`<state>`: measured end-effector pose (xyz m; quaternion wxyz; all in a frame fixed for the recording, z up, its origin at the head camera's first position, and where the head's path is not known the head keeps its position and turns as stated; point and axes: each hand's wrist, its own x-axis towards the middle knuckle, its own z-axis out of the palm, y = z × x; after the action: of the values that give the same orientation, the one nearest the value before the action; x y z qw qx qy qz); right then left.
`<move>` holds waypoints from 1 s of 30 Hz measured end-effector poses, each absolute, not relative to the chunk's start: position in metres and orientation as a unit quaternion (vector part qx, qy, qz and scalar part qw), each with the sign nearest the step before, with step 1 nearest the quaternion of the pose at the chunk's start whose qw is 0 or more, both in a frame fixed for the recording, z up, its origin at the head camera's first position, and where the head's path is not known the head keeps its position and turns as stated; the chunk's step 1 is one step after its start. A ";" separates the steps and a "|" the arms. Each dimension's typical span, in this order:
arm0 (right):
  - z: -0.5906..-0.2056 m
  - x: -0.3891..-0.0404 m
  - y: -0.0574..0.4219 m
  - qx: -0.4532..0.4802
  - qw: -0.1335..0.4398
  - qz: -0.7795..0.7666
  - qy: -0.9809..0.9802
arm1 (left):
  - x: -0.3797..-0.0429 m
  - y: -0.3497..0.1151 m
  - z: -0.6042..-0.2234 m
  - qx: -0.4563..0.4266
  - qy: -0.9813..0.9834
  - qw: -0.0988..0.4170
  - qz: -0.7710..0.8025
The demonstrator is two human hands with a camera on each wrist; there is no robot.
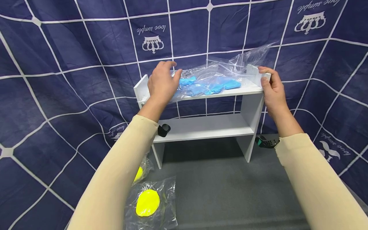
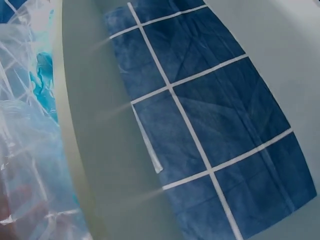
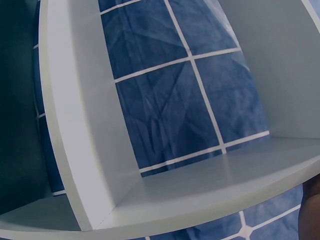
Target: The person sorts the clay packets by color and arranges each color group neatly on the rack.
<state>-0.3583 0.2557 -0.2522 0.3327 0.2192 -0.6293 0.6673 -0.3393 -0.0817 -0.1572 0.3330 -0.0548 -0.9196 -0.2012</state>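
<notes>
A small white two-tier shelf (image 1: 207, 126) stands against the dark blue checked cloth. Clear plastic bags (image 1: 212, 72) with flat, soft-looking blue pieces (image 1: 231, 84) inside lie along its top board. My left hand (image 1: 163, 81) is over the left end of these bags, thumb and fingers apart; whether it touches the plastic is unclear. At the other end, my right hand (image 1: 274, 91) grips the raised right side panel, thumb in front and fingers over the top. The left wrist view shows bag plastic (image 2: 30, 150) beside the top board's edge. The right wrist view shows the shelf's inner compartment (image 3: 200, 185).
On the dark grey floor (image 1: 212, 188), left of centre, a clear bag holds a flat yellow piece (image 1: 148, 203). Another bagged yellow piece (image 1: 138, 174) lies behind it, partly hidden by my left sleeve. Blue checked cloth (image 1: 72, 48) hangs behind and on both sides.
</notes>
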 end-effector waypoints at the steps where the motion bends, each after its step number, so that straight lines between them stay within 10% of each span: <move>1: -0.252 -0.358 0.256 0.219 0.333 0.665 -0.631 | -0.337 -0.083 -0.158 -0.067 -0.909 0.360 -0.201; 17: -0.236 -0.342 0.246 0.197 0.313 0.639 -0.674 | -0.288 -0.108 -0.209 -0.290 -0.689 0.611 -0.262; 30: -0.240 -0.357 0.247 0.181 0.299 0.680 -0.644 | -0.256 -0.145 -0.290 -0.366 -0.705 0.533 -0.291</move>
<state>-0.3574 0.2472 -0.2400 0.2994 0.1812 -0.6439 0.6804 -0.2562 -0.1449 -0.2903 0.5334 -0.3658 -0.7050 -0.2909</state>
